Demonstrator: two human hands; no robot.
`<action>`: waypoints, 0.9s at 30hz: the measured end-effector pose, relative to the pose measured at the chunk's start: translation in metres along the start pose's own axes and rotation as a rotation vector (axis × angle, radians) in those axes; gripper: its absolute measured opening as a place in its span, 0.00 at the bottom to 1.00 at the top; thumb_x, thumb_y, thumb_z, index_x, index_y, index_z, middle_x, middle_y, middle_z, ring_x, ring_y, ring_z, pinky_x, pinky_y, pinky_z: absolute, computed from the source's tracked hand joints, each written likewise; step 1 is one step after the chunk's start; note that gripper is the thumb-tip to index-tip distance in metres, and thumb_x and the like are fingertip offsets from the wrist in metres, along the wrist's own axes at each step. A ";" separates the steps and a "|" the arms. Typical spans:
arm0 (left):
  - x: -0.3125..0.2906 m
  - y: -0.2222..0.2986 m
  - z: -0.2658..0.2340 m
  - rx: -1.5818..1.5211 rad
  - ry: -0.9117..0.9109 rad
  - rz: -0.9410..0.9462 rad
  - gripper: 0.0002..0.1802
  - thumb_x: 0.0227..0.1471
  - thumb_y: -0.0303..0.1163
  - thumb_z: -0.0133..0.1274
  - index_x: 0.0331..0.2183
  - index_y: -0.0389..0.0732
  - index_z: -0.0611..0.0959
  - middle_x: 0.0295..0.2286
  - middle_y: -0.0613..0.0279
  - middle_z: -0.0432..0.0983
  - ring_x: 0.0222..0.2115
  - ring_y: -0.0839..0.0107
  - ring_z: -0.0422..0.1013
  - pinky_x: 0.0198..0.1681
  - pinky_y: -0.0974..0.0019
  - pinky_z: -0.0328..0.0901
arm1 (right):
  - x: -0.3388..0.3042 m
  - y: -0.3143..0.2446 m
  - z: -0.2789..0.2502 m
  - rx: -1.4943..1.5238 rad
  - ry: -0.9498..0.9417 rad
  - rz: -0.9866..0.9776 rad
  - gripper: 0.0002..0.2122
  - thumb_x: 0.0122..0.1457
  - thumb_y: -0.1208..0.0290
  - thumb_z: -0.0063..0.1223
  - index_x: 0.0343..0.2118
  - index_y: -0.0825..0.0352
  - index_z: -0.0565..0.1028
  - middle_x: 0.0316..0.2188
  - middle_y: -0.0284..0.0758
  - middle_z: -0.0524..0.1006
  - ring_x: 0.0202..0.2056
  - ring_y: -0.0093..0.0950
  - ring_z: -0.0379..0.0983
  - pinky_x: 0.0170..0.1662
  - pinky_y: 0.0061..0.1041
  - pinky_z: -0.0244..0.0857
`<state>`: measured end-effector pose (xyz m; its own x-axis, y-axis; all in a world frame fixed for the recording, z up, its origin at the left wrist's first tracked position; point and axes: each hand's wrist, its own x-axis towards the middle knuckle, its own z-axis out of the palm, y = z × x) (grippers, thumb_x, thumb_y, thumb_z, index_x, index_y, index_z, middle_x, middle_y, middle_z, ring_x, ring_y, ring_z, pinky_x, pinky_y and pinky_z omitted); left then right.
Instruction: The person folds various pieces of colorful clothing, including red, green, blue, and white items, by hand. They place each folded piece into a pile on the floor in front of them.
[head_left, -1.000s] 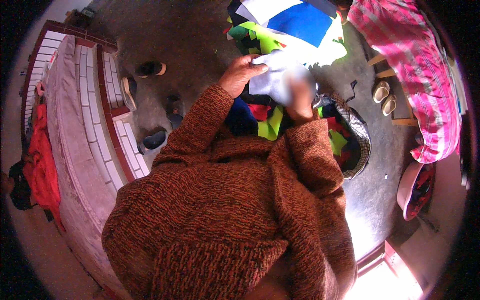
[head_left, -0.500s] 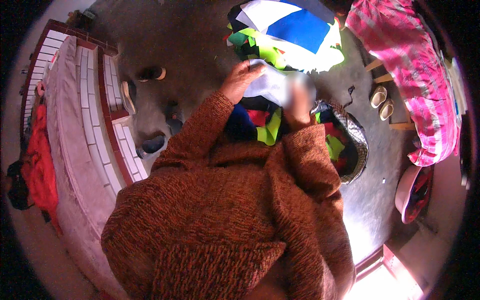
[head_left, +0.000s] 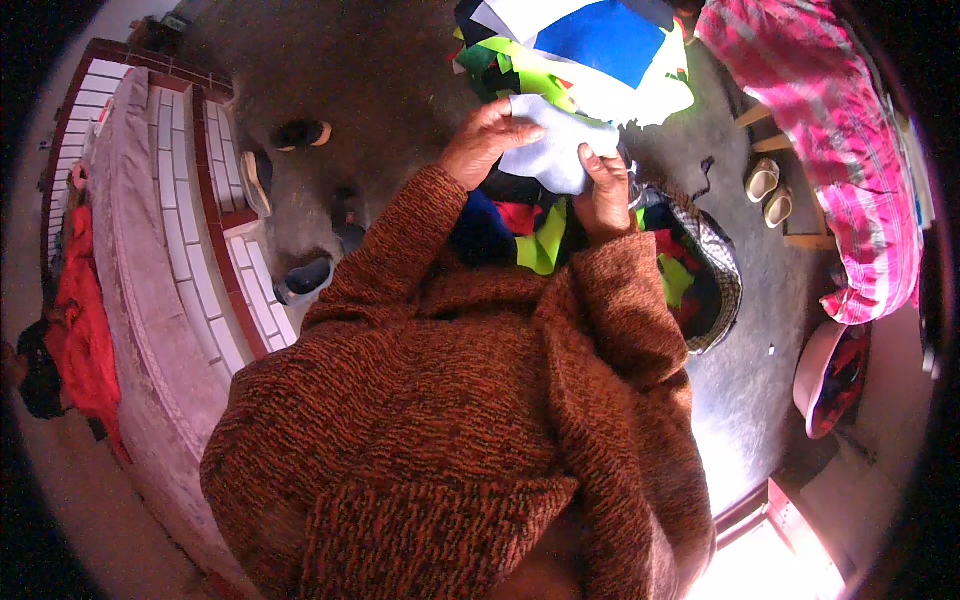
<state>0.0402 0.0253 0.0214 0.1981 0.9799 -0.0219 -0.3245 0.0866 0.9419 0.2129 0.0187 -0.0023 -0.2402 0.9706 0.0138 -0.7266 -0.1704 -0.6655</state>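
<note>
A pale grey-white piece of cloth (head_left: 553,150) is stretched between my two hands, above my lap. My left hand (head_left: 484,145) grips its left edge, thumb on top. At the right edge my right hand (head_left: 606,190) pinches it, thumb uppermost; the fingers beneath are partly hidden. Just below lie dark blue, red and yellow-green cloth scraps (head_left: 543,243). Beyond the cloth rises a heap of fabric pieces (head_left: 600,45) in white, blue, green and black. Beside my right forearm stands an open bag (head_left: 722,275) with a checked side, holding more coloured scraps.
On the left runs a ledge faced with white tiles (head_left: 180,225), with dark shoes (head_left: 305,282) near it. A pink plaid cloth (head_left: 800,150) drapes over furniture at right. Pale slippers (head_left: 770,190) and a pink basin (head_left: 815,380) are on the floor there.
The pale cloth now lies more spread out between my hands. My right hand, blurred by motion before, has come to rest on its right edge with the thumb showing.
</note>
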 end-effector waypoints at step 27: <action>-0.005 0.012 0.002 0.098 -0.008 0.039 0.17 0.49 0.26 0.48 0.43 0.32 0.73 0.38 0.60 0.74 0.38 0.72 0.70 0.45 0.68 0.63 | 0.000 0.000 -0.008 0.080 0.008 0.057 0.20 0.56 0.65 0.47 0.49 0.71 0.64 0.47 0.39 0.69 0.48 0.32 0.65 0.53 0.33 0.56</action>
<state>0.0376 0.0215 0.0337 0.1947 0.9807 0.0176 -0.2398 0.0301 0.9704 0.2184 0.0200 -0.0085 -0.2777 0.9602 -0.0283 -0.7609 -0.2379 -0.6036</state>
